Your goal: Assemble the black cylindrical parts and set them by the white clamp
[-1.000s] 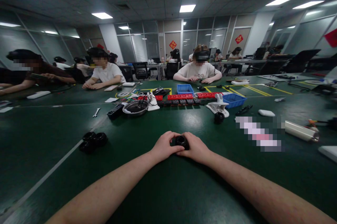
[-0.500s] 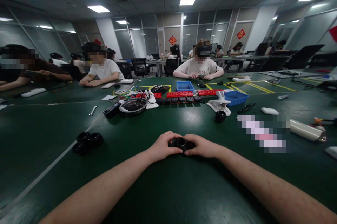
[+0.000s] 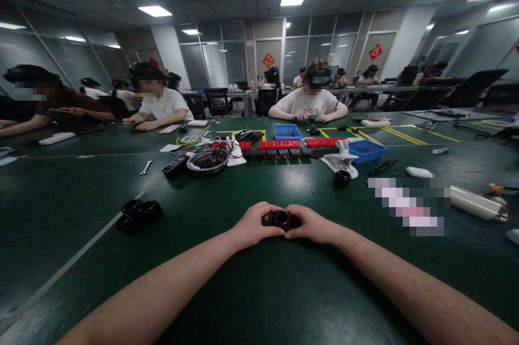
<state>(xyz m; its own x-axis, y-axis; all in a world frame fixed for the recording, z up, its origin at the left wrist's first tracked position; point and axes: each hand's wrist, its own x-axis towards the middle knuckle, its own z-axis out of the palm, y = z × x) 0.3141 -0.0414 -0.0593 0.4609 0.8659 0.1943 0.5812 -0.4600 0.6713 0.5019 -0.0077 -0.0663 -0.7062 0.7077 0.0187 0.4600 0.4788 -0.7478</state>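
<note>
Between my two hands, low over the green table, sits a black round part (image 3: 281, 219) with a hole in its middle. My left hand (image 3: 259, 223) grips it from the left, thumb at the near side and fingers curled around the far side. From the right, my right hand (image 3: 307, 222) closes on it the same way. Dark material beside the ring is partly covered by the fingers, so I cannot tell whether it is one piece or several. To the left stands a cluster of similar black round parts (image 3: 139, 214), and another black round part (image 3: 341, 178) lies ahead on the right.
Ahead lie a metal bowl (image 3: 207, 161), red and black socket strips (image 3: 279, 149), a white clamp base (image 3: 341, 160) and blue bins (image 3: 287, 132). A small wrench (image 3: 146, 167) is on the left, a cream cylinder (image 3: 476, 203) on the right. Co-workers (image 3: 310, 99) sit across the table.
The whole view has shifted slightly, with the table things now a little further right. Both hands keep the same grip on the black round part.
</note>
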